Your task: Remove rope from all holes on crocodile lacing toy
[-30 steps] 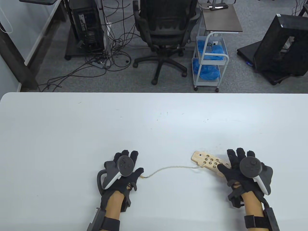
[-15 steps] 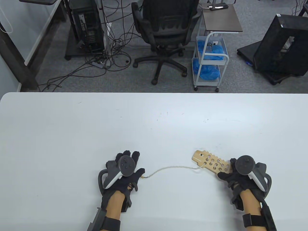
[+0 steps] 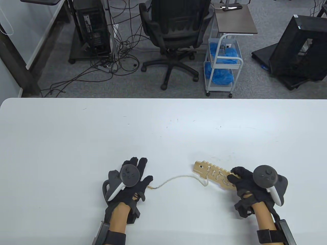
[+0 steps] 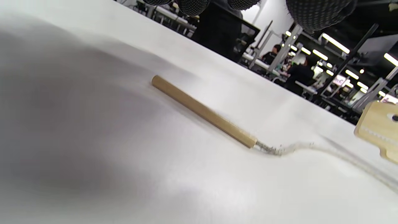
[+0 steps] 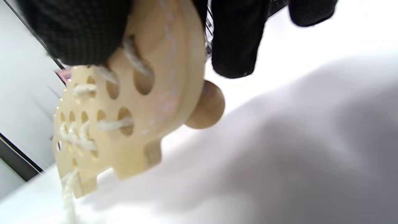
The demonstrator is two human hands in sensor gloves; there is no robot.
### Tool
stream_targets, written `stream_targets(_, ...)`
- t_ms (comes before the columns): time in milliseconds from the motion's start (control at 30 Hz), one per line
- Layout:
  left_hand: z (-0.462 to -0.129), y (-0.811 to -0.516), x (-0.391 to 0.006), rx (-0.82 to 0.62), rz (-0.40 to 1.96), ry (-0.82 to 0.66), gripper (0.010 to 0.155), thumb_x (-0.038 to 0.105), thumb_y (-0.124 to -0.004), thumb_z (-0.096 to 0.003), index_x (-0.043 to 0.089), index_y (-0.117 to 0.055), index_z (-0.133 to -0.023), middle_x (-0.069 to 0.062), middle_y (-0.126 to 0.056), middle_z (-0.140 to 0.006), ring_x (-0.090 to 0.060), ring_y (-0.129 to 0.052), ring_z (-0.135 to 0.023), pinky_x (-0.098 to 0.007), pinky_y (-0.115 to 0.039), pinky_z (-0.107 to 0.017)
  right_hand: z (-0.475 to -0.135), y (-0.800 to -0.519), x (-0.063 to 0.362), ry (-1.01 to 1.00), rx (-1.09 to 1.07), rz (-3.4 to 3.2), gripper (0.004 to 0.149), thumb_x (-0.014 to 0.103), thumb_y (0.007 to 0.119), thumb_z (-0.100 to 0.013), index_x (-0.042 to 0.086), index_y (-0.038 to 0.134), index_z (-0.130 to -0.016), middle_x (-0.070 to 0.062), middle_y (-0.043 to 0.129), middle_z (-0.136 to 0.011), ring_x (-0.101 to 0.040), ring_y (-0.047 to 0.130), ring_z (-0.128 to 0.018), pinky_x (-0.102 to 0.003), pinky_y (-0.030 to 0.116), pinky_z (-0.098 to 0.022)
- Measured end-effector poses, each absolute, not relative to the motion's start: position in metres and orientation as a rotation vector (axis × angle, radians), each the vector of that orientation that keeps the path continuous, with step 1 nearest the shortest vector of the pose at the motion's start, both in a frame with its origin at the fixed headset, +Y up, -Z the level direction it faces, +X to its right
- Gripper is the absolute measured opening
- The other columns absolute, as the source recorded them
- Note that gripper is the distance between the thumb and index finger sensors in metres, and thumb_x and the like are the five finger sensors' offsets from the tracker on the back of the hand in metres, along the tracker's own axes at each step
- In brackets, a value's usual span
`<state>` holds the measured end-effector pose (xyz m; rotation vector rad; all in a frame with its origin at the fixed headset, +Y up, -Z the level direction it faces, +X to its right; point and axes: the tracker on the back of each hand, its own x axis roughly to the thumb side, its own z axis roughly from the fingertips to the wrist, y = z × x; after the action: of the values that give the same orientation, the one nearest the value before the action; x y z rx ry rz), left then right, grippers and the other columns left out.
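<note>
The wooden crocodile lacing toy [image 3: 212, 174] is lifted off the white table [image 3: 163, 127] and tilted, laced side showing. My right hand [image 3: 238, 178] grips its tail end; the right wrist view shows the toy [image 5: 130, 115] with white rope through several holes and a wooden ball [image 5: 206, 105] behind it. The white rope [image 3: 178, 178] hangs from the toy's head and trails left across the table to a wooden needle [image 4: 202, 110] lying flat. My left hand [image 3: 136, 176] rests open on the table, fingers [image 4: 317, 12] just above the needle, not holding it.
Beyond the table's far edge are an office chair [image 3: 176, 33], a white cart [image 3: 222, 63] with blue items, computer towers and floor cables. Both hands are near the table's front edge.
My right hand closed on the toy's tail, lifted it, turned it over to the laced side and drew it slightly left. The rope bent with it. My left hand barely moved.
</note>
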<state>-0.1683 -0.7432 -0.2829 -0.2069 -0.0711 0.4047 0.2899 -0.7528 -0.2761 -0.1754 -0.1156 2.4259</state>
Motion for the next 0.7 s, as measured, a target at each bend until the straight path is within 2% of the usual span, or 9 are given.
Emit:
stream_targets(100,-0.283,-0.74,-0.172,-0.183,0.424,-0.069,0.078,0.062,-0.065,-0.0481,0.037,-0.037,-0.117,-0.01,-0.041,-0.126,-0.038,-0.036,-0.115,-0.08,-0.031,-0.072,-0.269,-0.734,0.28,-0.301,-0.13,2.29,0.041,0.04,0.088,-0.035,0.026,0.084,-0.073,-0.008,0.102,-0.07,-0.034,0.097,-0.073,-0.071,0.063,-0.06)
stream_targets(233,-0.283,-0.739,-0.174,-0.175,0.433,-0.069,0.077,0.06,-0.065,-0.0484,0.037,-0.038,-0.117,-0.01,-0.043,-0.126,-0.038,-0.038,-0.115,-0.079,-0.032,-0.072,-0.262,-0.706,0.271,-0.404,-0.059,2.116,0.042,0.04,0.087,-0.036,0.024,0.083,-0.074,-0.007,0.105,-0.061,-0.032,0.102,-0.067,-0.068,0.067,-0.058)
stream_targets(333,-0.284,-0.741,-0.172,-0.184,0.46,-0.087,0.069,0.05,-0.066,-0.051,0.037,-0.045,-0.116,-0.009,-0.048,-0.125,-0.037,-0.041,-0.115,-0.079,-0.032,-0.072,-0.258,-0.69,0.264,-0.448,-0.018,2.018,0.043,0.041,0.086,-0.037,0.021,0.082,-0.075,-0.006,0.106,-0.057,-0.029,0.104,-0.063,-0.065,0.07,-0.058)
stream_targets(400,-0.283,-0.743,-0.167,-0.191,0.463,-0.109,0.062,0.043,-0.066,-0.0519,0.036,-0.056,-0.113,-0.005,-0.057,-0.123,-0.036,-0.047,-0.114,-0.079,-0.034,-0.073,-0.256,-0.683,0.258,-0.495,0.067,1.945,0.044,0.042,0.085,-0.039,0.017,0.081,-0.075,-0.008,0.105,-0.054,-0.029,0.107,-0.056,-0.061,0.074,-0.057)
stream_targets(533,-0.284,-0.752,-0.149,-0.258,0.44,-0.212,0.058,0.038,-0.068,-0.0515,0.036,-0.064,-0.109,-0.003,-0.066,-0.119,-0.034,-0.054,-0.112,-0.079,-0.036,-0.073,-0.248,-0.676,0.251,-0.544,0.141,1.832,0.045,0.043,0.083,-0.04,0.017,0.08,-0.076,-0.008,0.104,-0.052,-0.028,0.109,-0.045,-0.058,0.077,-0.055)
stream_targets(633,-0.283,-0.758,-0.133,-0.308,0.395,-0.265,0.059,0.037,-0.069,-0.0512,0.037,-0.063,-0.11,-0.001,-0.067,-0.119,-0.034,-0.056,-0.112,-0.079,-0.037,-0.073,-0.243,-0.676,0.248,-0.564,0.192,1.792,0.045,0.043,0.083,-0.04,0.016,0.08,-0.076,-0.008,0.103,-0.051,-0.028,0.108,-0.042,-0.057,0.078,-0.054)
stream_targets(700,-0.281,-0.761,-0.121,-0.332,0.358,-0.286,0.064,0.043,-0.072,-0.05,0.036,-0.057,-0.112,-0.002,-0.063,-0.121,-0.034,-0.054,-0.113,-0.079,-0.036,-0.073,-0.239,-0.674,0.246,-0.585,0.227,1.776,0.045,0.043,0.083,-0.04,0.015,0.081,-0.075,-0.008,0.103,-0.049,-0.028,0.108,-0.039,-0.057,0.079,-0.053)
